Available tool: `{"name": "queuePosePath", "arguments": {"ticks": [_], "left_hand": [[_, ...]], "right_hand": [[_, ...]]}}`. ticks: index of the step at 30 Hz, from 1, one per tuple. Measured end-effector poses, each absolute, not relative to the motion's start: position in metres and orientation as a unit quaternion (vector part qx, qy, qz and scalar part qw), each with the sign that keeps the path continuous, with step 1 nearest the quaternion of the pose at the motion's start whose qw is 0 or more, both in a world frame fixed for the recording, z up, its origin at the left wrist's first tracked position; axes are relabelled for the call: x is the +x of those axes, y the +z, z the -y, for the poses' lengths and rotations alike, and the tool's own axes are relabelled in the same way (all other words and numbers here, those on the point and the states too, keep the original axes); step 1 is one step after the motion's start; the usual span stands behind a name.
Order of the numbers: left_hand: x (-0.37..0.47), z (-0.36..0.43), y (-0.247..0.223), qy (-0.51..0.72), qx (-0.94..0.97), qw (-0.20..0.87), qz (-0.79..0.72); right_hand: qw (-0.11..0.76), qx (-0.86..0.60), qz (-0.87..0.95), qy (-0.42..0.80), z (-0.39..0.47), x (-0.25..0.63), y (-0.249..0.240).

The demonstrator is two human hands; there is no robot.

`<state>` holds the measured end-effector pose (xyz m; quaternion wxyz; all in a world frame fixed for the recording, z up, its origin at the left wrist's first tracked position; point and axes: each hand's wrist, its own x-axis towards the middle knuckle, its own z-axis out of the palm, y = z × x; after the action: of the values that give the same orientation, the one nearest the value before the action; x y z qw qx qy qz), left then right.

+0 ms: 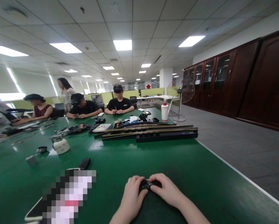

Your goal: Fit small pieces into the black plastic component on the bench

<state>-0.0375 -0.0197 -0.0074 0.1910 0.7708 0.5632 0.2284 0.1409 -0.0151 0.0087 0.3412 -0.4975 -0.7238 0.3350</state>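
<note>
Close to me on the green table [102, 186], both hands meet around a small black object [146, 184] with a light, shiny spot on top. My left hand [132, 194] wraps its fingers and thumb around the object's left end. From the other side, my right hand [164, 188] grips the right end between thumb and fingers. The fingers cover much of the object, so its exact kind cannot be made out. To the left of my hands lies a dark flat device [53, 186], partly blurred by pixelation.
Long black rails with thin yellowish rods [167, 133] lie across the table ahead. A white bottle with a red cap [164, 112] stands behind them. A small white pot [60, 145] and a grey cylinder [31, 160] are at left. Several people sit beyond; a fan [180, 93] stands right.
</note>
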Motion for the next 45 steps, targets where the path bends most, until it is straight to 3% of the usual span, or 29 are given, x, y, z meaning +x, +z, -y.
{"name": "queuePosePath", "arguments": {"ticks": [15, 25, 45], "left_hand": [[-0.038, 0.021, -0.007, 0.24, 0.764, 0.197, -0.566], [-0.036, 0.02, -0.005, 0.234, 0.767, 0.191, -0.566], [-0.036, 0.021, -0.003, 0.198, 0.768, 0.18, -0.582]], "right_hand": [[0.466, -0.461, 0.554, 0.513, 0.0, 0.148, 0.001], [0.549, -0.453, 0.417, 0.565, -0.006, 0.154, -0.003], [0.587, -0.423, 0.297, 0.622, -0.006, 0.157, 0.006]]}}
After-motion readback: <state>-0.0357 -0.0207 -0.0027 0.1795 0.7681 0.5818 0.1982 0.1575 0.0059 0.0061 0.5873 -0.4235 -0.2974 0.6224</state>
